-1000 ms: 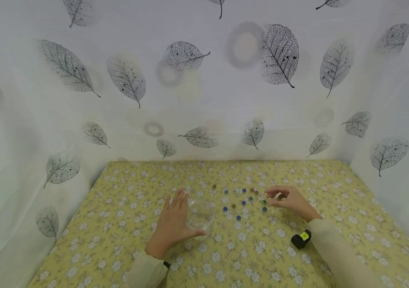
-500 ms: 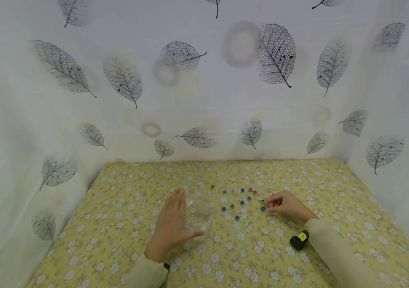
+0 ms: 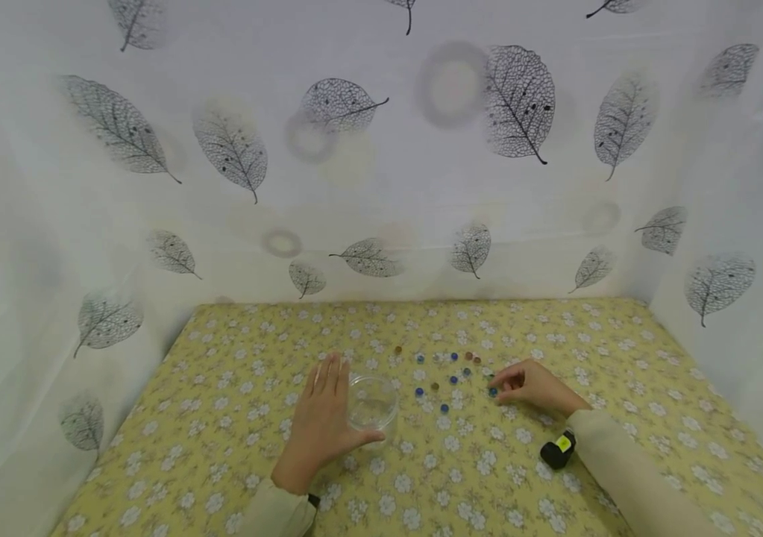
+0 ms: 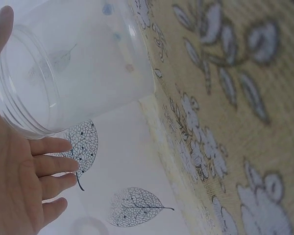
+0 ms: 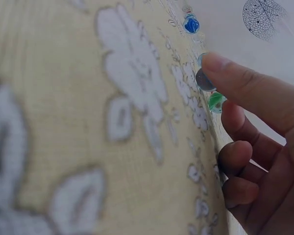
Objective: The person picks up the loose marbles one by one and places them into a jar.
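Beside a clear, open-mouthed jar [image 3: 373, 406] stands my left hand [image 3: 321, 421], its fingers straight and thumb spread along the near side. In the left wrist view the palm is close against the rim of the jar [image 4: 88, 63]; firm contact cannot be told. My right hand [image 3: 534, 384] is low over the table, fingers loosely bent, at the right end of scattered glass marbles. A dark blue marble [image 5: 205, 81] lies by the thumb tip, and a green marble [image 5: 216, 102] by the index fingertip. Neither looks pinched.
Several marbles lie between the jar and right hand, including a blue marble [image 3: 444, 408] and an amber marble [image 3: 398, 350]. A black object with a yellow label [image 3: 558, 450] is by the right wrist. White leaf-print sheeting [image 3: 381, 186] borders the flowered tablecloth [image 3: 253, 358].
My right hand has come down slightly toward the near side, over the green and blue marbles at the right end. The left hand and jar have stayed in place.
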`<state>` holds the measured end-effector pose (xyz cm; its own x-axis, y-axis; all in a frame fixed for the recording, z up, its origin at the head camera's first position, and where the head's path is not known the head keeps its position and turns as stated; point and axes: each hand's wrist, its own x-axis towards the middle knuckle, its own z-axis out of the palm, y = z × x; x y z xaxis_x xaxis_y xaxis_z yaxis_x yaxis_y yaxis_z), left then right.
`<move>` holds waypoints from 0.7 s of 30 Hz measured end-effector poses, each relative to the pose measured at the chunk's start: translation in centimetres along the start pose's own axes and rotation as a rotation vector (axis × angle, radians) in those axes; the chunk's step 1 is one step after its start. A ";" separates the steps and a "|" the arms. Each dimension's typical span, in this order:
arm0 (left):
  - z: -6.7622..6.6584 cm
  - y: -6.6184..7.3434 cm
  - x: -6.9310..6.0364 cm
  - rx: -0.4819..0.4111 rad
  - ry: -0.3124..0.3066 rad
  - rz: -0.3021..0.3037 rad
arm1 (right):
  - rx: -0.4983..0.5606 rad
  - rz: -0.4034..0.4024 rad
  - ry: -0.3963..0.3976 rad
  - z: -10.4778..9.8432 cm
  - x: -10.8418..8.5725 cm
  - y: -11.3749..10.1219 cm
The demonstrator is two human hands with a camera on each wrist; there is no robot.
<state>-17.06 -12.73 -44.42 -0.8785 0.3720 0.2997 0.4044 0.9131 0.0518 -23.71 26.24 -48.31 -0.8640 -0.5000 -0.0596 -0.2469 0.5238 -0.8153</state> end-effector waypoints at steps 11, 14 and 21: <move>0.0 0.1 0.0 -0.030 0.021 0.005 | -0.010 0.010 -0.018 -0.1 -0.2 -0.6; 0.0 0.0 0.0 -0.031 0.011 0.002 | 0.000 0.017 -0.020 0.0 -0.2 -0.6; 0.1 -0.2 0.0 -0.033 -0.004 -0.011 | -0.014 0.022 -0.023 0.1 -0.1 -0.5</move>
<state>-17.15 -12.89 -44.56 -0.8839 0.3628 0.2950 0.4028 0.9112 0.0863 -23.49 25.97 -47.93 -0.8590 -0.5038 -0.0911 -0.2341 0.5447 -0.8053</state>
